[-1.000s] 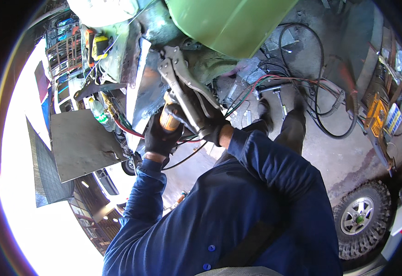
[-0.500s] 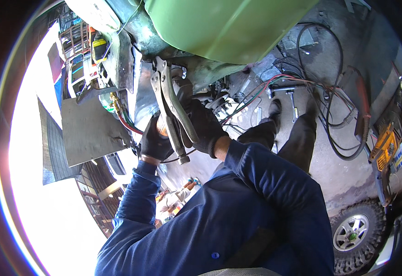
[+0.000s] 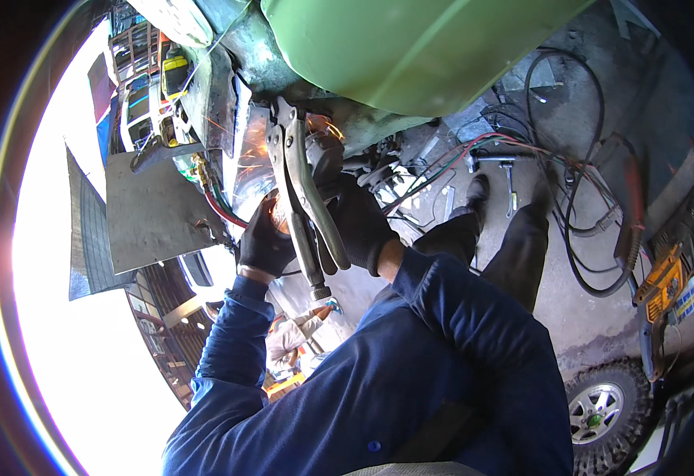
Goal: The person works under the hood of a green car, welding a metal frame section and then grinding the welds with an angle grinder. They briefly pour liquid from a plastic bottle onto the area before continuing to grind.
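Observation:
Locking pliers (image 3: 297,178) are clamped at the edge of bare sheet metal (image 3: 250,147) below a green body panel (image 3: 410,51). Behind their handles is a dark, round-headed power tool, apparently an angle grinder (image 3: 324,155), mostly hidden. Orange sparks (image 3: 256,149) fly beside the plier jaws. My gloved right hand (image 3: 360,226) is closed around the grinder, just right of the pliers. On the other side, my gloved left hand (image 3: 266,244) is closed close to the plier handles. Its fingers are partly covered, and what they grip is hidden.
Cables and hoses (image 3: 474,141) cross the concrete floor at right, near a hammer-like tool (image 3: 510,186). A yellow power tool (image 3: 664,278) and a wheel (image 3: 601,416) are farther right. A grey metal plate (image 3: 156,210) stands at left. Another person (image 3: 287,337) is in the background.
Sparks now fly around the plier jaws, where none showed before. The view has shifted slightly; both hands stay at the same spot by the pliers.

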{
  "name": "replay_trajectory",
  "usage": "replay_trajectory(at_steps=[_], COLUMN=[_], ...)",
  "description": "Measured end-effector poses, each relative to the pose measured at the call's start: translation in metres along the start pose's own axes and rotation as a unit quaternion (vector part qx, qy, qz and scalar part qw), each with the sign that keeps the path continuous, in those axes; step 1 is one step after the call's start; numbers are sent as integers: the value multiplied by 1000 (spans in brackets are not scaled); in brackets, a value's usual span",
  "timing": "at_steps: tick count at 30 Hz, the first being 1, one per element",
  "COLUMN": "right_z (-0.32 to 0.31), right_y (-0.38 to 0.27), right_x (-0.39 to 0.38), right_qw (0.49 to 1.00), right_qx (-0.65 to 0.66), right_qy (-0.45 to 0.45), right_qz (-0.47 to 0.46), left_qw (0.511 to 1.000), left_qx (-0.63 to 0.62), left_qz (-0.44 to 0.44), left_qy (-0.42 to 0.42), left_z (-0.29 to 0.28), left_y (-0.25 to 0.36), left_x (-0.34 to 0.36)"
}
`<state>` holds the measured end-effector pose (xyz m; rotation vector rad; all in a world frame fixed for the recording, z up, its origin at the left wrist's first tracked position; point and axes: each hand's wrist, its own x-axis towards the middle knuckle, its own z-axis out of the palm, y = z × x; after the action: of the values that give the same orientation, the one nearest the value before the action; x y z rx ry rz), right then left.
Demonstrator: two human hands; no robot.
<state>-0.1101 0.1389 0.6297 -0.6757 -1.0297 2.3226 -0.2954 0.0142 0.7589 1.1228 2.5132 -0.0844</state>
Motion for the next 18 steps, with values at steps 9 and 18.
replay_trajectory(at_steps=[9, 18], right_z=[3, 0], right_y=[15, 8], right_x=[3, 5], right_qw=[999, 1000], right_qx=[-25, -16], right_qy=[-12, -3], right_qz=[-19, 6], left_qw=[990, 997], left_qx=[-118, -68], left_qz=[-73, 0], left_qy=[-4, 30], left_z=[9, 10], left_y=[-77, -114], left_x=[-7, -1])
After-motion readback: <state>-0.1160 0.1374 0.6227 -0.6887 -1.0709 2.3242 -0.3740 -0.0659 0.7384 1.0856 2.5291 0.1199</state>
